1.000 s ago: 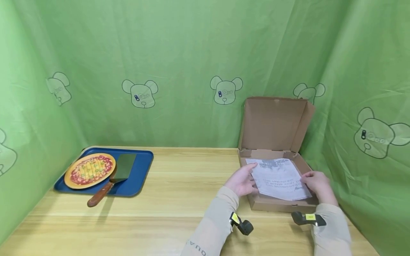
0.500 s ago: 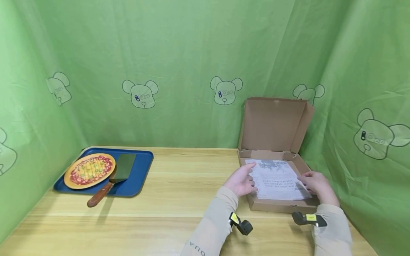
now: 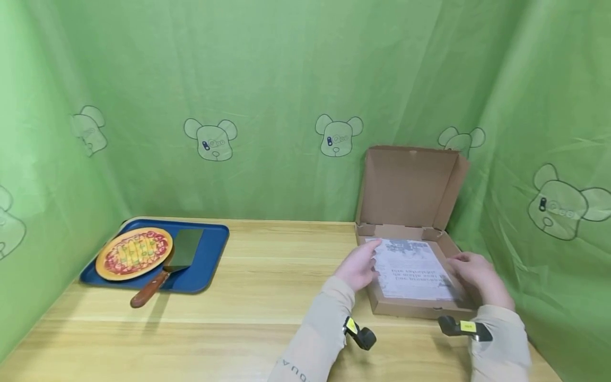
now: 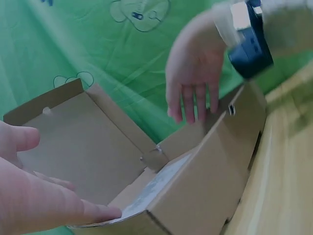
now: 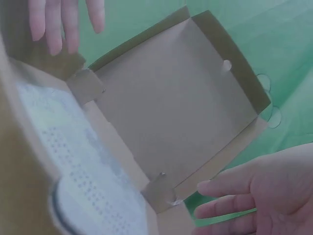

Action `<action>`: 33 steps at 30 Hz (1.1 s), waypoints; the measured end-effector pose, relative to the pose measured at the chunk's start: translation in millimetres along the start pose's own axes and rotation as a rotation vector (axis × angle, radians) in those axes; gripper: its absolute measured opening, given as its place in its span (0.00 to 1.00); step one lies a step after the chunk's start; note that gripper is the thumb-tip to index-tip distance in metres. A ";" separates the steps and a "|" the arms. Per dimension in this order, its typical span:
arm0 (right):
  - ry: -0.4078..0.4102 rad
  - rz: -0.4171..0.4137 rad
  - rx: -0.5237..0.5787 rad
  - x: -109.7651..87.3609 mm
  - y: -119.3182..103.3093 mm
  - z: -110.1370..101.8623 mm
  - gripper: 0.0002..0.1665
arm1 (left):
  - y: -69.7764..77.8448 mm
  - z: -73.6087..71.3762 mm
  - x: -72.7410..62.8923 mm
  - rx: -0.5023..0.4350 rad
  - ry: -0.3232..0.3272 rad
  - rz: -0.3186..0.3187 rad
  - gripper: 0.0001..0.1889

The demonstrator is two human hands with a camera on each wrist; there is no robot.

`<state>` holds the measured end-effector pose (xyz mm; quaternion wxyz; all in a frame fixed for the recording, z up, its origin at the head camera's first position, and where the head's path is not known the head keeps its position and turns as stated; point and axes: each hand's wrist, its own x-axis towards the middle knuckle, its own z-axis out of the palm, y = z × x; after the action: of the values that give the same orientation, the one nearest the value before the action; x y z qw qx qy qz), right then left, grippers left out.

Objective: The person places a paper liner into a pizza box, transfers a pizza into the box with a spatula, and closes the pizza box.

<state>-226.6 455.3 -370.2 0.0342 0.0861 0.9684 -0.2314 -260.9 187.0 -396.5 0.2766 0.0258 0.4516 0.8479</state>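
A brown cardboard pizza box (image 3: 410,185) stands with its lid raised at the right of the table. A printed sheet of paper (image 3: 415,270) lies nearly flat on the box's bottom. My left hand (image 3: 355,269) is at the box's left wall, its fingers extended; in the left wrist view its fingertips (image 4: 110,212) reach over the paper's edge, and I cannot tell whether they touch it. Over the box's right wall hovers my right hand (image 3: 477,273). The right wrist view shows its fingers (image 5: 225,208) loosely extended, holding nothing.
On the left, a blue tray (image 3: 205,276) carries a pizza (image 3: 136,254) and a spatula (image 3: 150,286) whose wooden handle overhangs the tray's front edge. Green curtains (image 3: 272,175) border the wooden table (image 3: 267,318) at the back and sides.
The sheet of paper has settled flatter and squarer in the box. My right hand has let go of its right edge and shifted slightly right. The left hand has barely moved.
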 end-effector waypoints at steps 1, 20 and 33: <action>-0.005 -0.006 -0.002 -0.6 -1.3 -1.1 0.36 | 1.0 0.0 1.1 0.051 -0.013 0.025 0.29; -0.053 -0.190 -0.110 -17.7 -26.6 -10.3 0.32 | 44.5 17.0 51.9 1.617 0.069 0.309 0.32; -0.311 -0.090 0.050 -8.2 -17.9 11.6 0.19 | 22.6 9.1 65.8 2.003 -0.120 0.070 0.35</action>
<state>-221.6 433.1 -371.7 0.1714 0.0064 0.9483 -0.2671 -323.9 216.4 -387.1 0.1248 0.3027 0.9413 0.0822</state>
